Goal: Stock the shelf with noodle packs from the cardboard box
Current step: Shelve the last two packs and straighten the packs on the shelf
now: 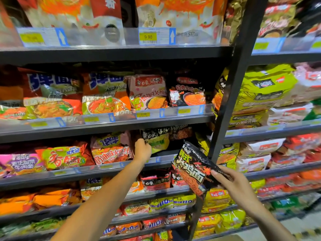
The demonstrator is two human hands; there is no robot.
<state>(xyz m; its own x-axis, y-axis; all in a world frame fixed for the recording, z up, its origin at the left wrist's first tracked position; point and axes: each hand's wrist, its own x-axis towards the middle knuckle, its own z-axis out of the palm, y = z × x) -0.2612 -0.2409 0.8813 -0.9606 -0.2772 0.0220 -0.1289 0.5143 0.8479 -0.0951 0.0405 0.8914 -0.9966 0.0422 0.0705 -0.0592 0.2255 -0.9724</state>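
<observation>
My left hand (142, 149) reaches into the third shelf (104, 168) and grips the left edge of a black and green noodle pack (157, 139) standing there. My right hand (232, 182) holds a black noodle pack with orange print (192, 168) by its lower right corner, tilted in the air in front of the shelf, below and to the right of the gap beside the green pack. The cardboard box is out of view.
A dark upright post (224, 122) divides this shelf bay from the bay on the right. Rows of noodle packs fill the shelves above, below and to both sides. Clear price-tag strips (156, 113) run along each shelf front.
</observation>
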